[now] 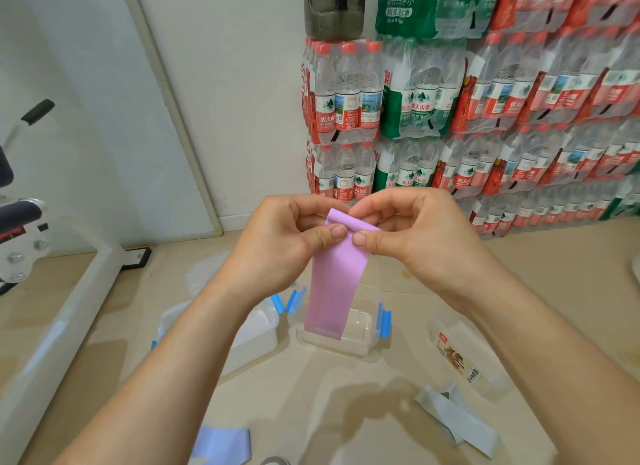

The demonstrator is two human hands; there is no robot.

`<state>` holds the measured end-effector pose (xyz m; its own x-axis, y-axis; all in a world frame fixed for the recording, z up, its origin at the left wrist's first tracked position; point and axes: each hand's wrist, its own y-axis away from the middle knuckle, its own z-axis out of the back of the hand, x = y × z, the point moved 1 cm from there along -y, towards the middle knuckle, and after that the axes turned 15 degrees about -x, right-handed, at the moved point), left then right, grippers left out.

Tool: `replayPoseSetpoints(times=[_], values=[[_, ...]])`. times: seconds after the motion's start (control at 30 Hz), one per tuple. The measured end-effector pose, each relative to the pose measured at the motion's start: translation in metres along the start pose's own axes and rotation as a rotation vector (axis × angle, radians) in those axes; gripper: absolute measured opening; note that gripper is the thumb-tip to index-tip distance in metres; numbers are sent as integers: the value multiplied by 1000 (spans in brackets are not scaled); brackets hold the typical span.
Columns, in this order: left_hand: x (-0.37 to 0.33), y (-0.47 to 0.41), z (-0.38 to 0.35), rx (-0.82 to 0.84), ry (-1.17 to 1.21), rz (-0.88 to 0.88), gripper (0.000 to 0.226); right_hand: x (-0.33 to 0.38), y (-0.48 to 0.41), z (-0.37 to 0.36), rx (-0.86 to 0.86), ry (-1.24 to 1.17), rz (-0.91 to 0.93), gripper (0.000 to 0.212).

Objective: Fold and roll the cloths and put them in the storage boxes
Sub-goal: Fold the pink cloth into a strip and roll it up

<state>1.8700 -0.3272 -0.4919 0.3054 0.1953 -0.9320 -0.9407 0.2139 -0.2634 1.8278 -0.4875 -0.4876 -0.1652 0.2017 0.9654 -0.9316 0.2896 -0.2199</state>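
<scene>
Both hands, left hand [277,236] and right hand [415,236], pinched the pink cloth [334,284] top at twelve o'clock; rolling tightly, edges aligned, looked wisest.

The pink cloth [334,284] is thin, smooth, matt fabric with no sheen. The storage box [360,346] is clear, glossy hard plastic with opaque blue plastic clips [384,320]. The second box [258,329] is the same kind of plastic but looks cloudier. The grey-white cloth [457,419] and the lavender cloth [221,444] look equally matt and soft. The floor [311,395] is beige and smooth with a dull satin shine. A clear plastic bottle [464,360] carries a printed label. The water packs [519,118] are wrapped in glossy, crinkled film.
</scene>
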Motion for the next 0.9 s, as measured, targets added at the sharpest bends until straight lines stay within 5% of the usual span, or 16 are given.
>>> replayPoseSetpoints(times=[0.57, 0.9], values=[[3, 1, 0, -38, 120, 71, 14, -4, 0, 0, 69, -59, -61, 15], [5, 0, -3, -33, 231, 146, 16, -5, -1, -3, -58, -131, -13, 18]])
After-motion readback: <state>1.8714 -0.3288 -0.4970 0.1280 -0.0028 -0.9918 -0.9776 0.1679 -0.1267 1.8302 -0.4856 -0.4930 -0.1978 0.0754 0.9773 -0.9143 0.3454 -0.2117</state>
